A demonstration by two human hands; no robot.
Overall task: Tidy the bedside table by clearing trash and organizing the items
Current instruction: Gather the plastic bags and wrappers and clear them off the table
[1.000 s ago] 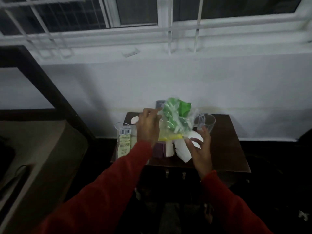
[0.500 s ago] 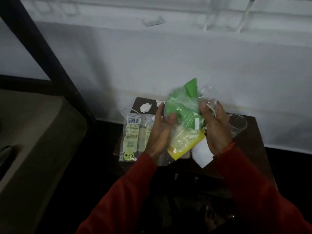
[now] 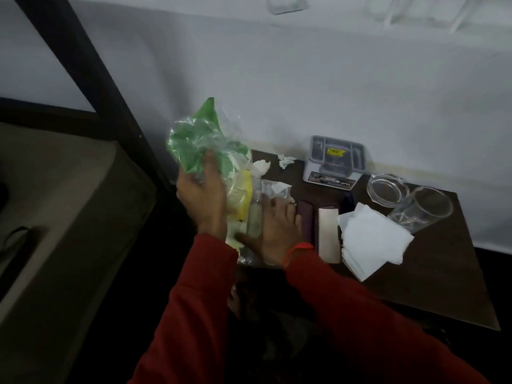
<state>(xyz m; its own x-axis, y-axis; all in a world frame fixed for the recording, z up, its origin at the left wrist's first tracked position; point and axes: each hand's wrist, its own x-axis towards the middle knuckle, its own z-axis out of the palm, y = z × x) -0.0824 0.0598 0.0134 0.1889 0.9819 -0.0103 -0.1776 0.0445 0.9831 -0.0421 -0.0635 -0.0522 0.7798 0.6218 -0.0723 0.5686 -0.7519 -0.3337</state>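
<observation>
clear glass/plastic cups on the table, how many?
2, both at the table's far right. One clear cup stands near the wall beside the grey box; the other clear cup lies tipped just right of it, by the white napkins. None seem hidden.

Bedroom at home: small wooden bedside table (image 3: 443, 273) w/ glasses (image 3: 421, 209), beside mattress edge (image 3: 69, 203)

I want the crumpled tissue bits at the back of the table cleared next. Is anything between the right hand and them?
Nothing solid blocks it. The right hand lies flat on a clear packet at the table's left edge, and the tissue bits lie beyond that packet. The left hand holds the green plastic wrappers off to the side.
</observation>
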